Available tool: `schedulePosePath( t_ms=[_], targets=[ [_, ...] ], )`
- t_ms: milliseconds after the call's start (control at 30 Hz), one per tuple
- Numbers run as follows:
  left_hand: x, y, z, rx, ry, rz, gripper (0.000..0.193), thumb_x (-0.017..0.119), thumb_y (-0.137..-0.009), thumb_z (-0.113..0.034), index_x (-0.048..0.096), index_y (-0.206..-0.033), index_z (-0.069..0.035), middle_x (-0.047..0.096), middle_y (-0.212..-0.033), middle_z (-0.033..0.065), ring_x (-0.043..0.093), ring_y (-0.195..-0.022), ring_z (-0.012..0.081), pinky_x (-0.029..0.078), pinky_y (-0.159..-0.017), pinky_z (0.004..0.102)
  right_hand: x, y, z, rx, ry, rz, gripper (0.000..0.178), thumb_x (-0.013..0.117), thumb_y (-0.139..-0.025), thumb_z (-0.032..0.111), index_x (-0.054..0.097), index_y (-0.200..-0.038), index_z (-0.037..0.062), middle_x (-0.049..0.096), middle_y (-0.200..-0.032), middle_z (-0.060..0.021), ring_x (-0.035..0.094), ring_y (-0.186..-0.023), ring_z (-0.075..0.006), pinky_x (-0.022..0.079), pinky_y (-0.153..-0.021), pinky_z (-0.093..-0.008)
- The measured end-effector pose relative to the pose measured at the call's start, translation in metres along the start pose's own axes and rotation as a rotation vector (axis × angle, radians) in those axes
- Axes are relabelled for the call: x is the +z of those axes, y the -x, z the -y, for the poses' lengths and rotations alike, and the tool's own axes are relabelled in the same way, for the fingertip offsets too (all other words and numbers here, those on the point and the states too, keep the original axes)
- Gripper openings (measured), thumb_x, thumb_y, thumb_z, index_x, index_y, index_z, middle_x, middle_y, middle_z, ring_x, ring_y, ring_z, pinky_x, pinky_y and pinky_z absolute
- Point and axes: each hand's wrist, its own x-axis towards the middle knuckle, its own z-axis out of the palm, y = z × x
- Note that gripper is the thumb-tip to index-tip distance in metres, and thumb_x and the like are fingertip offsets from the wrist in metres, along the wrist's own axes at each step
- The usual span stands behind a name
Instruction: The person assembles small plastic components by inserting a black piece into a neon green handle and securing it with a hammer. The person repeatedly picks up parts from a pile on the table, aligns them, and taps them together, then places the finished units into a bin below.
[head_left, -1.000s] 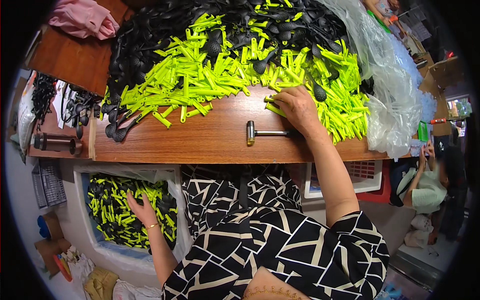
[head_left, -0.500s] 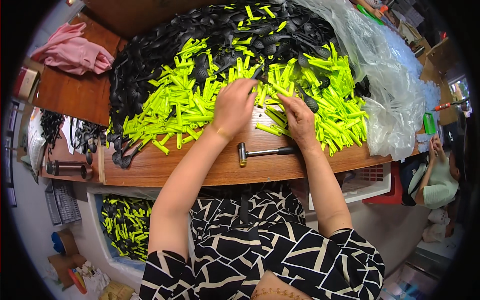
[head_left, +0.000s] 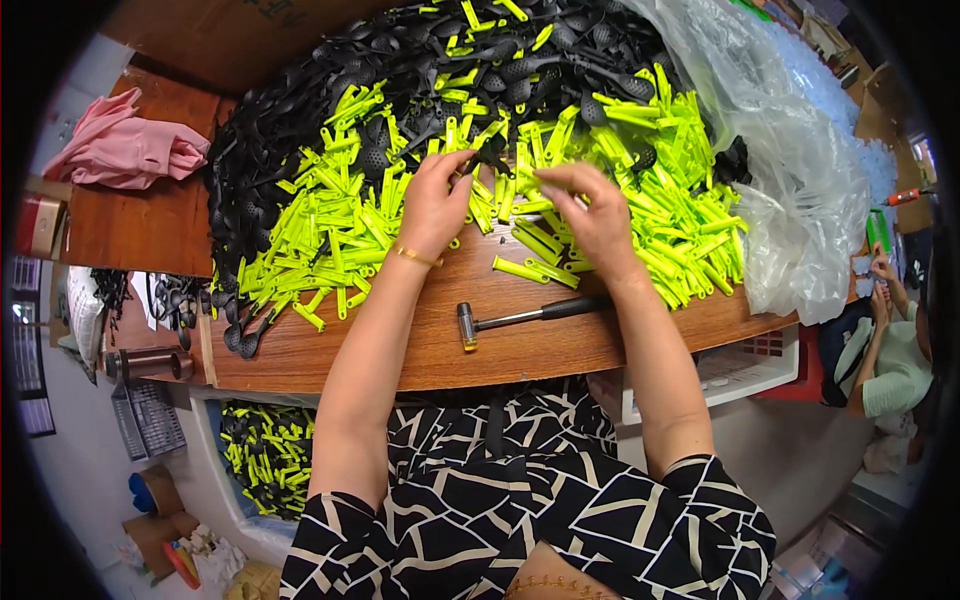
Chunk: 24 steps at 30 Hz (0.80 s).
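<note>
My left hand (head_left: pixel 437 207) is closed around the end of a black kitchen utensil (head_left: pixel 489 160), whose far part is lost among the pile. To its right, my right hand (head_left: pixel 597 215) is bent at the fingers, thumb and forefinger pinched at a lime-green handle sleeve (head_left: pixel 525 179); slight blur softens the fingertips. A heap of lime-green handle sleeves (head_left: pixel 335 195) spreads around both hands. Behind it rises a large mound of black spoons and slotted ladles (head_left: pixel 300 120). A small hammer (head_left: pixel 510 319) with a black grip lies on the wooden table (head_left: pixel 400 350) below my right wrist.
Clear plastic sheeting (head_left: pixel 790 210) drapes over the right side. A pink cloth (head_left: pixel 130 145) lies on a wooden board at left. Beneath the table edge are a bin of green-handled utensils (head_left: pixel 265 455) and a white crate (head_left: pixel 715 380). Another person (head_left: pixel 895 350) sits at far right.
The view has shifted slightly, so the table and hammer appear lower and farther left. My hands have reached a little farther into the pile, and their fingertips have moved apart.
</note>
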Motion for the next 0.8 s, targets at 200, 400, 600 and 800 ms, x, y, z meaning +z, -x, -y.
schedulePosePath(
  t_ms=[200, 400, 600, 800],
  targets=[
    [-0.024, 0.057, -0.023, -0.415, 0.726, 0.167, 0.035, 0.062, -0.106, -0.003, 0.063, -0.14, 0.004, 0.076, -0.119, 0.0124, 0.072, -0.104, 0.0139, 0.058, -0.094, 0.0269, 0.009, -0.034, 0.008, -0.151, -0.035, 0.217, 0.014, 0.08, -0.089, 0.013, 0.08, -0.103, 0.0084, 0.077, -0.098, -0.009, 0.074, -0.091, -0.0265, 0.058, -0.081, -0.0365],
    [-0.034, 0.072, -0.043, -0.391, 0.559, 0.2, 0.036, 0.063, -0.106, -0.004, 0.063, -0.141, 0.004, 0.077, -0.117, 0.0112, 0.074, -0.098, 0.0144, 0.06, -0.089, 0.0266, 0.019, -0.029, 0.002, -0.238, -0.08, 0.294, 0.014, 0.082, -0.086, 0.004, 0.08, -0.1, 0.0048, 0.077, -0.096, -0.0068, 0.074, -0.09, -0.0221, 0.058, -0.082, -0.0335],
    [-0.04, 0.074, -0.046, -0.38, 0.559, 0.237, 0.034, 0.063, -0.105, -0.003, 0.065, -0.139, 0.003, 0.076, -0.117, 0.0109, 0.073, -0.096, 0.0127, 0.059, -0.088, 0.0258, 0.02, -0.023, -0.002, -0.124, -0.148, 0.325, 0.013, 0.083, -0.087, 0.008, 0.08, -0.1, 0.0051, 0.077, -0.094, -0.0061, 0.074, -0.09, -0.0207, 0.057, -0.082, -0.0321],
    [-0.044, 0.076, -0.055, -0.333, 0.513, 0.249, 0.033, 0.062, -0.105, -0.002, 0.066, -0.137, 0.005, 0.077, -0.116, 0.0105, 0.073, -0.094, 0.0112, 0.059, -0.086, 0.0252, 0.024, -0.021, -0.003, -0.234, -0.114, 0.251, 0.016, 0.083, -0.088, 0.012, 0.082, -0.104, 0.0097, 0.076, -0.094, -0.0044, 0.072, -0.086, -0.0209, 0.057, -0.078, -0.0325]
  ],
)
